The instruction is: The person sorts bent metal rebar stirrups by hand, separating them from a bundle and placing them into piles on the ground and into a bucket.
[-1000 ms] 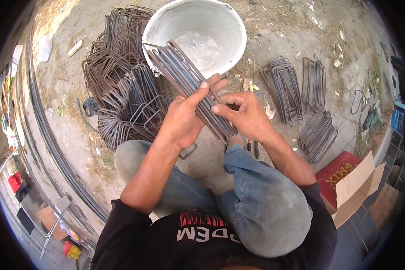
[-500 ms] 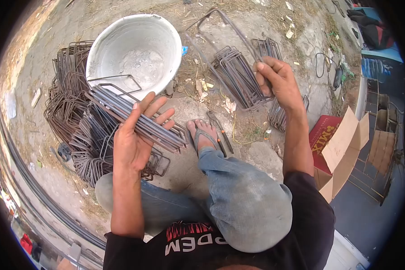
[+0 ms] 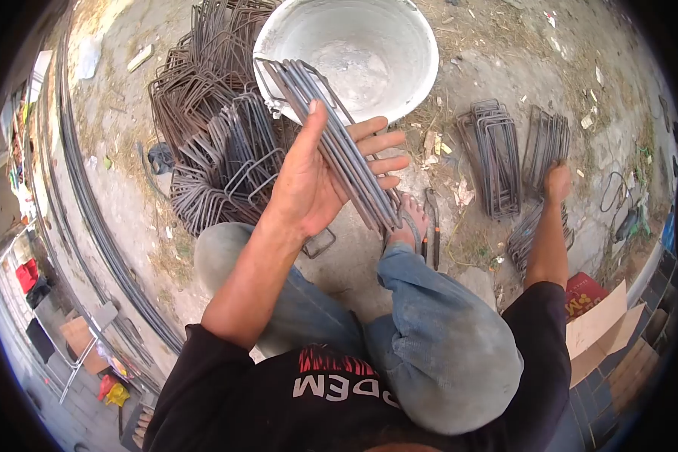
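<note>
My left hand [image 3: 313, 181] is palm up with its fingers stretched out beneath a bundle of bent steel rebar stirrups [image 3: 344, 151]. Its thumb lies along the near side of the bundle, which slants from the basin down toward my foot. Over on the right, my right hand [image 3: 557, 183] is closed at the lower edge of a small stack of rectangular stirrups [image 3: 547, 135]; its fingertips are partly hidden. Just left of that stack lies another stirrup stack [image 3: 493, 162]. A third group of stirrups [image 3: 527, 235] sits below my right hand, partly covered by the forearm.
A whitish basin [image 3: 423, 45] stands ahead, dusty inside. Beside it is a large heap of stirrups [image 3: 203, 128]. Orange-handled pincers [image 3: 431, 230] lie by my sandalled foot. Long steel bars [image 3: 105, 233] run along the left. An opened cardboard box [image 3: 603, 331] is at the right.
My right hand has moved from holding up a single stirrup to the right-hand stack; that raised stirrup is no longer in the hand. The left hand still supports its bundle. The view has shifted leftward.
</note>
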The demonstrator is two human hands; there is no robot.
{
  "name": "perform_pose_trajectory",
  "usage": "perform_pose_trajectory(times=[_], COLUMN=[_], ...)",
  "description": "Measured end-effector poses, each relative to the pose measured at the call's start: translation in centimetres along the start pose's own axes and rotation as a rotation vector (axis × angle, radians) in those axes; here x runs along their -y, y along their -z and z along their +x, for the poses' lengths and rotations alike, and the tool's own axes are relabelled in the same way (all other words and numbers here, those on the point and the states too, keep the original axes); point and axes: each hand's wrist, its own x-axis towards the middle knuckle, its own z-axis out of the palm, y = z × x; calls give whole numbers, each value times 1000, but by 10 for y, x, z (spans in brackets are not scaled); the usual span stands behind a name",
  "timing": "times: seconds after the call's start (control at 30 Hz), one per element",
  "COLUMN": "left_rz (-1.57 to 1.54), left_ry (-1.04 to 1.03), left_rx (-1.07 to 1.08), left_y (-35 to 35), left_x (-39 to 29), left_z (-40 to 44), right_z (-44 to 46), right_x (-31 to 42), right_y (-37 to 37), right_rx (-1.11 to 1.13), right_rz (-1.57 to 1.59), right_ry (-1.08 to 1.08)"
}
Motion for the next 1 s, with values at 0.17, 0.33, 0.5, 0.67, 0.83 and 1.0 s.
perform_pose_trajectory(times=[0.17,0.33,0.5,0.67,0.83,1.0], left_rz=[-7,-10,128,103,62,126], left_ry=[16,10,-56,-43,3,14], left_rx=[22,41,78,93,41,32], left_y=[1,3,3,-1,2,-5], left_x=[3,6,12,4,0,4], left_z=[-2,-3,0,-9,-11,-9], right_z=[-12,-116,-247,-260,-257,-265], right_x=[19,166,285,300,285,291], right_y=[31,161,219,227,221,216], right_rx=[89,-69,847,900,706,692], right_rz=[-77,640,1150,1269,1154,1202], right_ry=[-72,374,596,562,514,635])
